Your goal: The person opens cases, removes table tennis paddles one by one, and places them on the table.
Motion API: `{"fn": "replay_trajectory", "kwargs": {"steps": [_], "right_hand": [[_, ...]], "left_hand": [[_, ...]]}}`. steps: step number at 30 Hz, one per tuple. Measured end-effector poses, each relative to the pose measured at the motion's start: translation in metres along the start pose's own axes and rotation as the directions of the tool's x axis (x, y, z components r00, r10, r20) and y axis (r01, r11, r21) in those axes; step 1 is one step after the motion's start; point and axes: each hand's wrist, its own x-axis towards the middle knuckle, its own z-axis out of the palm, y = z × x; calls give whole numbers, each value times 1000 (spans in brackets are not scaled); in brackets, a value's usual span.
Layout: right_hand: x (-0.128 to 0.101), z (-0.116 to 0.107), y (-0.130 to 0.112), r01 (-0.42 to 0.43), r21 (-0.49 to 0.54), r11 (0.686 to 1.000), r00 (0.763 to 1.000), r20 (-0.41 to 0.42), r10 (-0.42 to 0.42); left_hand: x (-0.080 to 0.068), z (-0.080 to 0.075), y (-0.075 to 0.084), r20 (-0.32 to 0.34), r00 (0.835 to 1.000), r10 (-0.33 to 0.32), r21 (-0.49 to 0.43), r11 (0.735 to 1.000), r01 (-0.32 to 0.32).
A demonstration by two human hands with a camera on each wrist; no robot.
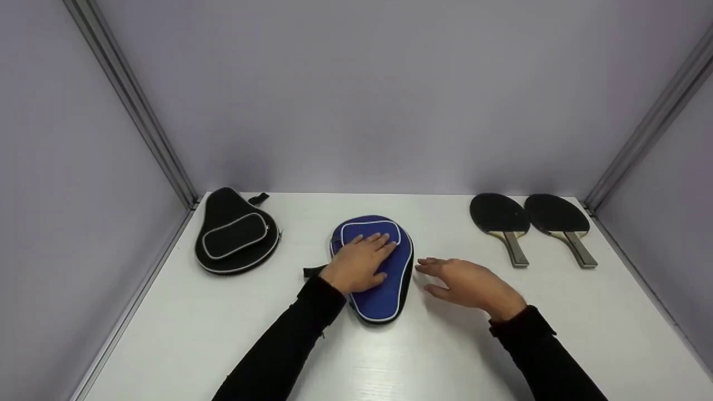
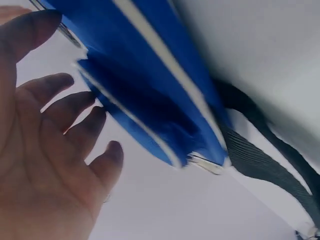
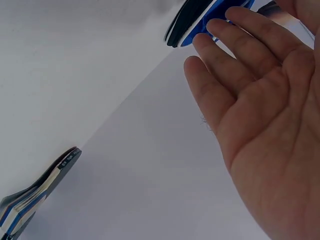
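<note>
A blue table tennis paddle case (image 1: pixel 379 303) with white piping and a front pocket lies in the middle of the white table, its wide end toward the back wall. My left hand (image 1: pixel 359 264) is over the case with fingers spread near the pocket. In the left wrist view its fingers are loosely extended beside the blue case (image 2: pixel 150 65), and a black strap (image 2: pixel 265 165) hangs off the case's edge. Just right of the case, my right hand (image 1: pixel 468 284) hovers with relaxed fingers and holds nothing.
A black paddle case (image 1: pixel 237 236) with a grey-piped pocket lies at the back left. Two black table tennis paddles, a nearer-to-centre paddle (image 1: pixel 498 214) and an outer paddle (image 1: pixel 557 214), lie at the back right. Grey walls with metal corner posts enclose the table (image 1: pixel 195 334).
</note>
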Motion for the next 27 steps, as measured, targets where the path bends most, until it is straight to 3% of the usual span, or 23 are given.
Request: {"fn": "replay_trajectory", "kwargs": {"steps": [4, 13, 20, 27], "right_hand": [[-2, -3, 2, -18, 14, 1000, 1000, -2, 18], [-3, -3, 6, -21, 11, 1000, 1000, -9, 21], [-3, -3, 6, -41, 7, 999, 999, 3, 41], [-2, -3, 5, -45, 5, 999, 999, 13, 45]], "left_hand": [[-12, 0, 17, 35, 998, 42, 13, 999, -42], [-36, 8, 38, 149, 985, 85, -136, 989, -65], [-36, 18, 28, 137, 988, 66, -148, 988, -45], [-37, 17, 8, 136, 990, 28, -177, 984, -4]]}}
